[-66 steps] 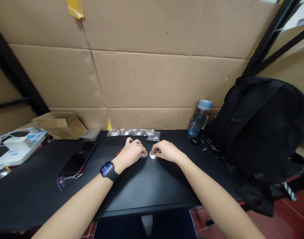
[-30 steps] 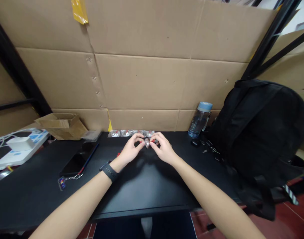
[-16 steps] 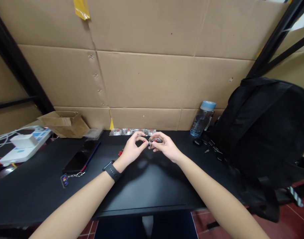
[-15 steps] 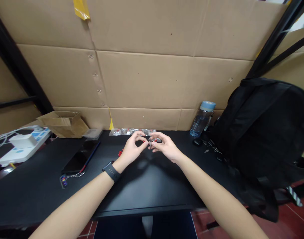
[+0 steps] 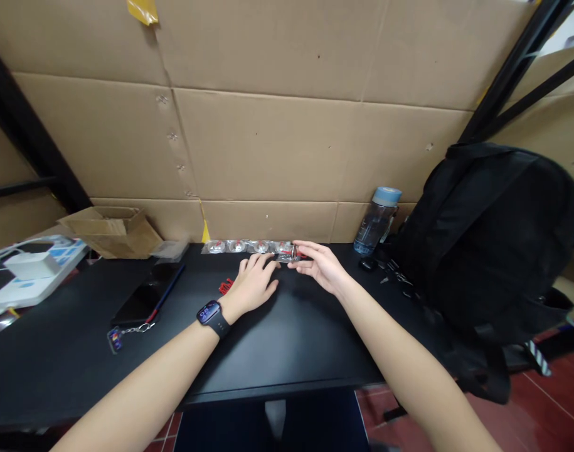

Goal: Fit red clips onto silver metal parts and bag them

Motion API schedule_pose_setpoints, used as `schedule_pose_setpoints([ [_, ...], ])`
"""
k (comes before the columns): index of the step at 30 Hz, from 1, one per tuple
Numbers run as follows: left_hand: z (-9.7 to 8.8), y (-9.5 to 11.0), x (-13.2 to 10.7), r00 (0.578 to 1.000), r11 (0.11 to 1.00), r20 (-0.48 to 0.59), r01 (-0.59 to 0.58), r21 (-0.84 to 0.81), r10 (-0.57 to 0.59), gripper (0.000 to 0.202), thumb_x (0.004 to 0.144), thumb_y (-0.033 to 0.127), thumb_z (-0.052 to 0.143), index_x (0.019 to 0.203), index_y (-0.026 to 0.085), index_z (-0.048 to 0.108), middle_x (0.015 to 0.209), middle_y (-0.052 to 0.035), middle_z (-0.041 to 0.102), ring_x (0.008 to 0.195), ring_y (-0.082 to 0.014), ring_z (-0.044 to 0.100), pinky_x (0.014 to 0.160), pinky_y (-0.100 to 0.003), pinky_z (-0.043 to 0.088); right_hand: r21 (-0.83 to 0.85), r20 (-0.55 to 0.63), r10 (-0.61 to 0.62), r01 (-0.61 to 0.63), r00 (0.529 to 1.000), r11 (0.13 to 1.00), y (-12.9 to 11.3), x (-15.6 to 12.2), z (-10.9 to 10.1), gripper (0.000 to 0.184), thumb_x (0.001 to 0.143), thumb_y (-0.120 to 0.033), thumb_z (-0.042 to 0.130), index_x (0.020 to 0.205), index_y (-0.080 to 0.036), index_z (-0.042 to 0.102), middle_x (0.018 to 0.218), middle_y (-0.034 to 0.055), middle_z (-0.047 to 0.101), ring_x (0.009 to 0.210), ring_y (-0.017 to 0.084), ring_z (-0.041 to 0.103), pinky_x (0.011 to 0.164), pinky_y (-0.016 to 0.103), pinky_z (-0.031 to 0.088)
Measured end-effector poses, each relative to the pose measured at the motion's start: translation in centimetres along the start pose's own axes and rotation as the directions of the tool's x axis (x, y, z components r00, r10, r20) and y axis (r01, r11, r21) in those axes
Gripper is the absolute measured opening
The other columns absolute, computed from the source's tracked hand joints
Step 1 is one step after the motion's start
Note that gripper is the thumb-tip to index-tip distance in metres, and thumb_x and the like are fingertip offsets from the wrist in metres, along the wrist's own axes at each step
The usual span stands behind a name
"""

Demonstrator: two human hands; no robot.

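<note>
My right hand (image 5: 325,270) pinches a small round silvery piece (image 5: 293,253) between thumb and fingers. It is seen nearly edge-on, with a bit of red by it; its exact kind cannot be made out. My left hand (image 5: 255,284), wearing a black smartwatch (image 5: 209,312), is open, palm down low over the table. Its fingertips reach toward a small clear plastic bag (image 5: 285,258); whether they touch it is unclear. Behind the hands lies a row of clear packets (image 5: 237,246) holding round silvery pieces with red parts. Red cords (image 5: 226,287) lie beside the left hand, partly hidden.
On the left are a phone (image 5: 145,295), a pen (image 5: 167,294), a keychain (image 5: 116,339), a paper bag (image 5: 113,232) and a power strip (image 5: 37,282). A water bottle (image 5: 375,220) and a black backpack (image 5: 503,245) stand right. Cardboard (image 5: 268,150) walls the back.
My left hand has let go of the round silvery piece and lowered toward the table, fingers spreading. My right hand keeps the piece and has moved slightly right and away. The view shifted slightly.
</note>
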State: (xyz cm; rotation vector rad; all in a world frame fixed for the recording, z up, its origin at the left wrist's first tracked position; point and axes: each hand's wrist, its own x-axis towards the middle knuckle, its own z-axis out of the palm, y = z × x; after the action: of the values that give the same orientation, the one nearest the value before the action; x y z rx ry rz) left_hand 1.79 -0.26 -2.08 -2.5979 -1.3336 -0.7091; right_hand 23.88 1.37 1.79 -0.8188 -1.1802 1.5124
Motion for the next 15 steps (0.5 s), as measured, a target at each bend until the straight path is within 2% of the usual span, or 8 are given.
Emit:
schedule_pose_setpoints([
  [4, 1.1, 0.4, 0.3, 0.997, 0.993, 0.064, -0.039, 0.112, 0.032, 0.040, 0.096, 0.041, 0.052, 0.131, 0.023, 0.055, 0.151, -0.0149, 0.043, 0.133, -0.0355, 0.039, 0.101, -0.052, 0.036, 0.080, -0.061, -0.023, 0.028, 0.998, 0.996, -0.4, 0.4, -0.9, 0.032, 0.084, -0.028, 0.076, 0.114, -0.020, 0.069, 0.110, 0.0109, 0.075, 0.076, 0.021, 0.077, 0.060, 0.025, 0.059],
  [8, 2.4, 0.1, 1.2, 0.993, 0.989, 0.114, -0.057, 0.136, 0.042, 0.048, 0.099, 0.045, 0.046, 0.142, 0.023, 0.049, 0.156, -0.0148, 0.039, 0.137, -0.0360, 0.036, 0.104, -0.053, 0.033, 0.059, -0.093, 0.007, -0.001, 0.996, 0.998, -0.6, 0.6, -1.8, 0.039, 0.078, -0.021, 0.082, 0.114, -0.018, 0.068, 0.106, 0.0115, 0.075, 0.074, 0.020, 0.077, 0.058, 0.022, 0.058],
  [12, 2.8, -0.3, 1.5, 0.983, 0.994, 0.173, -0.070, 0.081, 0.055, 0.055, 0.101, 0.046, 0.039, 0.152, 0.024, 0.038, 0.149, -0.0133, 0.049, 0.134, -0.0338, 0.039, 0.104, -0.052, 0.033, 0.017, -0.122, 0.035, -0.033, 0.992, 0.999, -0.8, 0.7, -2.2, 0.041, 0.075, -0.020, 0.083, 0.112, -0.017, 0.067, 0.100, 0.0115, 0.076, 0.070, 0.019, 0.076, 0.057, 0.022, 0.058],
  [15, 2.5, -0.2, 1.5, 0.986, 0.996, 0.156, -0.074, 0.052, 0.065, 0.055, 0.101, 0.046, 0.039, 0.151, 0.022, 0.040, 0.137, -0.0145, 0.058, 0.130, -0.0335, 0.040, 0.103, -0.051, 0.032, -0.012, -0.125, 0.042, -0.044, 0.991, 0.999, -0.9, 0.6, -2.2, 0.040, 0.075, -0.019, 0.083, 0.112, -0.017, 0.067, 0.101, 0.0116, 0.076, 0.070, 0.019, 0.076, 0.060, 0.023, 0.059],
])
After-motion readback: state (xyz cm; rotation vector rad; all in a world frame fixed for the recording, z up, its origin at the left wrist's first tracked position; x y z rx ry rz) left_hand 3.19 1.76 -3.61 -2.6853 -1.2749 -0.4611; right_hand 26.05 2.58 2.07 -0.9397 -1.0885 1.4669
